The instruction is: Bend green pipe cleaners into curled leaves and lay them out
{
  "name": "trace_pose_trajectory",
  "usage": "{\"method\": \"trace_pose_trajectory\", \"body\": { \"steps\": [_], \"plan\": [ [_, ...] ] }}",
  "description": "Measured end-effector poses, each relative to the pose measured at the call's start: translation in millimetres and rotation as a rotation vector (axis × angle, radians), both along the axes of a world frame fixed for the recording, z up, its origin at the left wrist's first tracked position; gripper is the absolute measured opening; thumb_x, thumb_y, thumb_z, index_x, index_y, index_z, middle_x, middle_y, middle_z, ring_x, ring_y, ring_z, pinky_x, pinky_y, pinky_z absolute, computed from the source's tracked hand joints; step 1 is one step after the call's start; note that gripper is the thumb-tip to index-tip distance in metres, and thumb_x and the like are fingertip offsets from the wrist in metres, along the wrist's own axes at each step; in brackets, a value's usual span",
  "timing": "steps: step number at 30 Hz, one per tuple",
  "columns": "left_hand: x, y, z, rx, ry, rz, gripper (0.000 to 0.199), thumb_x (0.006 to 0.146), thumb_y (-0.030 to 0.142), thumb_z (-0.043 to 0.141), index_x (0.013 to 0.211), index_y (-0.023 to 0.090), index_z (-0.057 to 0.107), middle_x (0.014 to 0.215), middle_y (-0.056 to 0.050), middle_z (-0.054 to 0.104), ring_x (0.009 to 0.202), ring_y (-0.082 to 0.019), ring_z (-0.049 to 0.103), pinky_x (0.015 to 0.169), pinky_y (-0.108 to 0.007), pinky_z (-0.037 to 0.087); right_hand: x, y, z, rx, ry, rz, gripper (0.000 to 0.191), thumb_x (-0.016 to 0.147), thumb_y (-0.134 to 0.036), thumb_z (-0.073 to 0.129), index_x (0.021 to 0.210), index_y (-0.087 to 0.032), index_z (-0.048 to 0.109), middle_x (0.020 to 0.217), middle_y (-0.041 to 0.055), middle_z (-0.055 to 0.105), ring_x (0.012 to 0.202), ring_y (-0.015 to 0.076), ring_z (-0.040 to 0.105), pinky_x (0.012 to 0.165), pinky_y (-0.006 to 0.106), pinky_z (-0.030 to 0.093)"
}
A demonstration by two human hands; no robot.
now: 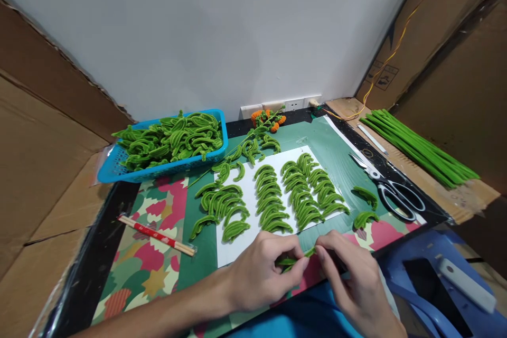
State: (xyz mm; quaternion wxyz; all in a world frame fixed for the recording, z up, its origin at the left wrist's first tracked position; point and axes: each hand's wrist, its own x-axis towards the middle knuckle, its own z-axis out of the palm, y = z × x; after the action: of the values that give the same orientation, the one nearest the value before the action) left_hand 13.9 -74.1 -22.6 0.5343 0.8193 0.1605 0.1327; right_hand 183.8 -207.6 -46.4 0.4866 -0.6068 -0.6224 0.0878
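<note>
Between thumb and fingers, my left hand (269, 269) pinches a fuzzy green piece (287, 262) near the table's front edge. The fingertips of my right hand (352, 274) are closed on the other end of that piece. Just beyond them lies a white sheet (225, 251) bearing several columns of curved green pieces (271, 198). More green pieces lie loose at the sheet's left side. Two separate green pieces (365, 218) rest to the right, beside scissors (396, 195) with black and white handles.
A blue basket (166, 170) heaped with green pieces stands at the back left. Wrapped chopsticks (156, 235) lie at left. Orange flowers on a stem (269, 119) are at the back. Green sticks (420, 148) lie at right, above a blue stool (428, 259) holding a phone.
</note>
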Motion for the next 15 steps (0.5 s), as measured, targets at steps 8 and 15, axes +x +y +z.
{"method": "trace_pose_trajectory", "body": {
  "steps": [8, 15],
  "plan": [
    [-1, 4, 4.4, -0.006, -0.048, -0.09, 0.022, 0.101, 0.02, 0.063, 0.079, 0.019, 0.06, 0.064, 0.007, 0.044, 0.053, -0.008, 0.037, 0.051, -0.022, 0.029, 4, -4, -1.2, -0.099, 0.27, 0.06, 0.024, 0.109, -0.021, 0.06, 0.086, -0.022, 0.068, 0.07, -0.0004, 0.063, 0.059, 0.0148, 0.059, 0.055, 0.024, 0.045],
    [0, 7, 2.8, -0.036, -0.096, -0.19, 0.017, 0.099, 0.016, 0.063, 0.083, 0.019, 0.061, 0.063, 0.008, 0.046, 0.052, -0.008, 0.037, 0.053, -0.022, 0.032, 10, -9, -5.9, -0.229, 0.634, 0.195, 0.032, 0.11, -0.035, 0.062, 0.082, -0.021, 0.069, 0.069, -0.0011, 0.056, 0.061, 0.0135, 0.05, 0.054, 0.024, 0.039]
  ]
}}
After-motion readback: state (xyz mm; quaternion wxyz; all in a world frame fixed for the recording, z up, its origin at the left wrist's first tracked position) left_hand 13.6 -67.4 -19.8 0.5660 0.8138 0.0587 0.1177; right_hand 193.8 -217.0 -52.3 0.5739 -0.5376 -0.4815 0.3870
